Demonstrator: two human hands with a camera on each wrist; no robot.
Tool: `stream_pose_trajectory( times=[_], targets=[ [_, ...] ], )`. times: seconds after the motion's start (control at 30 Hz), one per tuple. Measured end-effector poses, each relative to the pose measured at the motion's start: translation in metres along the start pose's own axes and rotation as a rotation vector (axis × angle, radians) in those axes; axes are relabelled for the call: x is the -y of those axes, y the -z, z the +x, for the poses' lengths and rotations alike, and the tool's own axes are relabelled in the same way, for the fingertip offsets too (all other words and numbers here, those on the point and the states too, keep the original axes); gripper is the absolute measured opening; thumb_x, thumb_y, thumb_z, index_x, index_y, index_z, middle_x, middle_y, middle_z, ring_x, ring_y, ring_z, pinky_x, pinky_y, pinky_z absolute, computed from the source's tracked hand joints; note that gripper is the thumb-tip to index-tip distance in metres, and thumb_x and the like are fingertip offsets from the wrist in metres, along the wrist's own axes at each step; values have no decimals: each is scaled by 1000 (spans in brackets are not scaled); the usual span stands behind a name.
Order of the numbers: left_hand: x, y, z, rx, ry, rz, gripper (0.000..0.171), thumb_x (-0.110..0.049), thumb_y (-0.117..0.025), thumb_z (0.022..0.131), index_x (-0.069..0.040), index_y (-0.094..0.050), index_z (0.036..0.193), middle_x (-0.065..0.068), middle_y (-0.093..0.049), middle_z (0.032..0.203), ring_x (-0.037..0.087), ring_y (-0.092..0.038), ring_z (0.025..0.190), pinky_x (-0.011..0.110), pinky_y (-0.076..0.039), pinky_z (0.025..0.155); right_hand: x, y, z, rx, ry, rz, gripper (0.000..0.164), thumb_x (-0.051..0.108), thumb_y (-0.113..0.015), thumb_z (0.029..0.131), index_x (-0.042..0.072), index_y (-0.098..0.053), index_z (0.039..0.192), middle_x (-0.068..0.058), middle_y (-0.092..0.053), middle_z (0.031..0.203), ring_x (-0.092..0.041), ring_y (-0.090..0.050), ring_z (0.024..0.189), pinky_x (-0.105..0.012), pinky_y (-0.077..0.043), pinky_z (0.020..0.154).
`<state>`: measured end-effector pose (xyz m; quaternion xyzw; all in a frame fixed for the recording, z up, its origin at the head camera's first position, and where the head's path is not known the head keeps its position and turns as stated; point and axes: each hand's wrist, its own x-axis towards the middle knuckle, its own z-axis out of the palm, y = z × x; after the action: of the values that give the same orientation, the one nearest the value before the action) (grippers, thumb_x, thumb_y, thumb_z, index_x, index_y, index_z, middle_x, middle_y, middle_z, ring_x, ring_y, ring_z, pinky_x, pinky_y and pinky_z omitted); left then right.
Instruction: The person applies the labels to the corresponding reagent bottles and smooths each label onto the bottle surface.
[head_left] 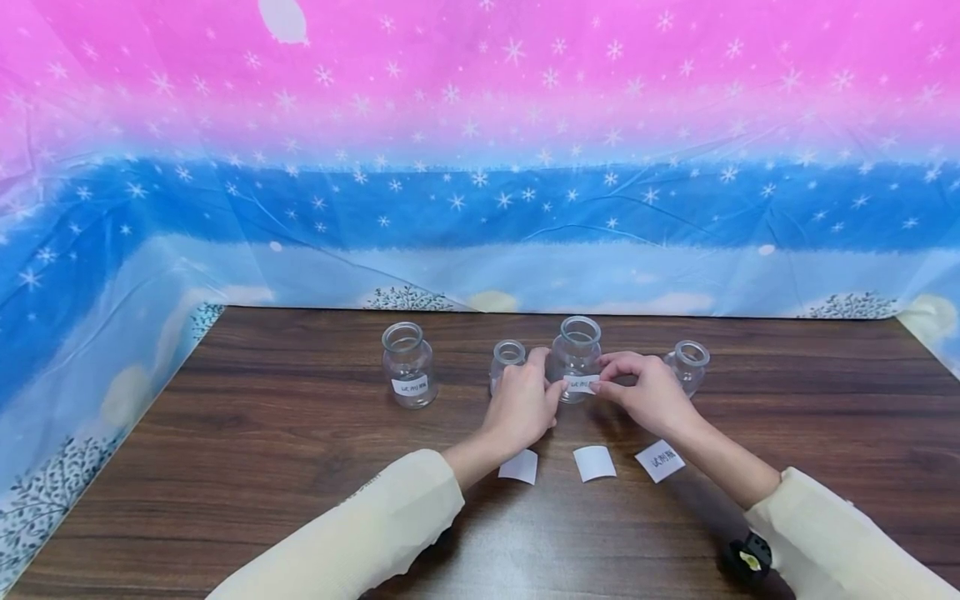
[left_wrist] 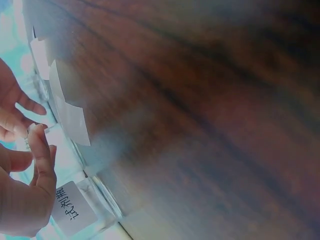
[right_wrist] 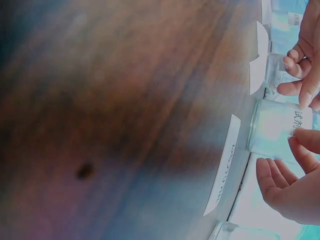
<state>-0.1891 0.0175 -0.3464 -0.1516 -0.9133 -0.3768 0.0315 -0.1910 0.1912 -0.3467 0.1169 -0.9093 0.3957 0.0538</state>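
A large clear glass jar (head_left: 579, 346) stands near the back of the table, with a white printed label (head_left: 581, 383) across its front. My left hand (head_left: 522, 400) is at the jar's left side, its thumb against the label's left end and its other fingers bent beside the glass. From the right, my right hand (head_left: 651, 392) pinches the label's right end between thumb and index finger; its other fingers are loosely curved. In the right wrist view both hands meet at the label (right_wrist: 298, 116) on the jar (right_wrist: 272, 127).
Another large jar (head_left: 408, 367), bearing a similar label (head_left: 409, 386), stands at the left. Small jars stand behind the left hand (head_left: 510, 352) and right hand (head_left: 692, 354). Nearer lie two blank paper squares (head_left: 517, 467) (head_left: 595, 462) and one printed square (head_left: 660, 461).
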Motion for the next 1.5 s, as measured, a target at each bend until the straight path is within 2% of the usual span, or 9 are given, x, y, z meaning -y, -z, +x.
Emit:
stream_pose_trajectory(
  times=[0.17,0.3,0.47,0.6,0.83,1.17,1.33,1.5],
  targets=[
    [-1,0,0,-3,0,9,41,-18,-61,89,1,-48,123,-7,-55,59,-3,-49,41,28,-46,69,-2,1,0,-3,-21,-7,6,7,-69,80,2,-67,76,-19,-62,109,-36,-55,104,-46,-43,84],
    [-1,-1,-1,2,4,2,42,-18,-61,89,1,-48,123,-7,-55,59,-2,-49,41,27,-46,66,-4,2,1,-7,-16,10,7,6,-71,77,2,-65,77,-18,-64,102,-31,-60,94,-41,-47,78],
    [-1,-1,0,2,-2,-2,42,-18,-60,89,1,-47,124,-7,-55,59,-2,-49,41,25,-46,63,-8,4,5,-5,45,9,23,5,-74,74,1,-59,90,-12,-65,88,-23,-63,81,-35,-49,71],
    [-1,-1,0,8,-4,-9,42,-17,-60,89,1,-47,125,-7,-55,60,-2,-49,41,26,-46,64,-13,7,7,24,87,6,30,5,-73,75,0,-57,100,-10,-65,91,-22,-64,82,-33,-50,71],
    [-1,0,0,24,14,-6,43,-18,-59,90,-1,-46,127,-7,-55,62,-2,-49,41,28,-46,69,-20,11,12,63,158,-16,28,9,-72,78,0,-60,101,-11,-66,93,-23,-64,85,-32,-50,72],
    [0,3,1,52,14,-33,40,-17,-58,90,-2,-46,126,-5,-57,65,0,-51,43,21,-42,53,-27,14,15,90,234,-10,23,10,-68,80,2,-63,101,-9,-67,93,-21,-65,86,-28,-51,70],
    [0,3,1,55,14,-26,40,-17,-58,91,-2,-46,127,-5,-57,65,0,-51,43,22,-43,56,-27,15,15,92,248,-25,23,9,-68,80,1,-63,102,-11,-67,93,-22,-65,86,-29,-51,70],
    [1,2,2,49,11,-12,39,-16,-58,90,-3,-46,125,-8,-54,53,-1,-50,40,25,-45,63,-28,13,15,101,251,-34,24,6,-68,80,0,-62,103,-11,-67,93,-22,-65,86,-29,-51,71]
  ],
)
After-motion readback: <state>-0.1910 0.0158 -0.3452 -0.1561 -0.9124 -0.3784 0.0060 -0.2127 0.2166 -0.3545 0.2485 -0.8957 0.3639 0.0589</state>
